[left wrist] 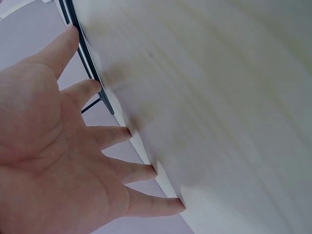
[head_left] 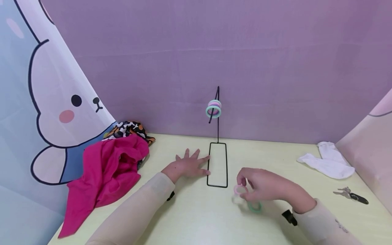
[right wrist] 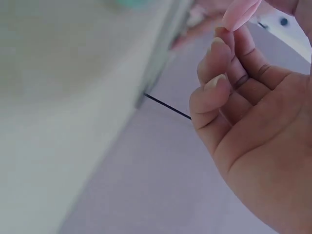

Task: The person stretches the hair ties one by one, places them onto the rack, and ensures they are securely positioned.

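Note:
A black wire stand with a flat rectangular base stands mid-table. Several pastel rings, green at the front with pink and purple behind, hang on its sloping arm; the green ring is nearest. My left hand lies with fingers spread, thumb and index fingertip at the base's left bar. In the left wrist view all five fingertips touch the tabletop or bar. To the right of the base, my right hand pinches a pink ring between thumb and fingers. Below that hand lies another green ring, partly hidden.
A crumpled magenta cloth and a patterned cloth are heaped at the left. White socks lie at the right, with keys on a black fob in front of them. A purple curtain hangs behind the table.

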`<move>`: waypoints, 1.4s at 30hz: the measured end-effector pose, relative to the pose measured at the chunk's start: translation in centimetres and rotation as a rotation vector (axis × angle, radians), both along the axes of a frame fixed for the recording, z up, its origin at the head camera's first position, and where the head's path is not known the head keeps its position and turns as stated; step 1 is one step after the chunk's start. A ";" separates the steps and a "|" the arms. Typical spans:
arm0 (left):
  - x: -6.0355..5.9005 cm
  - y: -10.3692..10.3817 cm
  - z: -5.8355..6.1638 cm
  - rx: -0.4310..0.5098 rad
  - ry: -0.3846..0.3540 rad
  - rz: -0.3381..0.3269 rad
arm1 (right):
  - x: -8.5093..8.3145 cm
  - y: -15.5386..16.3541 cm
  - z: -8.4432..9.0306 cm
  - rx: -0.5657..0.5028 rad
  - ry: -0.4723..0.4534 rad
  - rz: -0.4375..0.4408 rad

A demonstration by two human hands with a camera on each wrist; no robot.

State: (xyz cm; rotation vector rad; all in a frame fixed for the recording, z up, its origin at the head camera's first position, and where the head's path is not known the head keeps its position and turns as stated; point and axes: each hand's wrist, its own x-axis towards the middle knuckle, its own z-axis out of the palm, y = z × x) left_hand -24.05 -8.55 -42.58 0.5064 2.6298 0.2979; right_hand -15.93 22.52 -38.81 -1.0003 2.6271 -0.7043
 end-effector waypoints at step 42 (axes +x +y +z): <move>0.3 0.2 0.3 -0.008 -0.008 0.005 | -4.1 -9.1 16.0 -0.050 1.045 0.028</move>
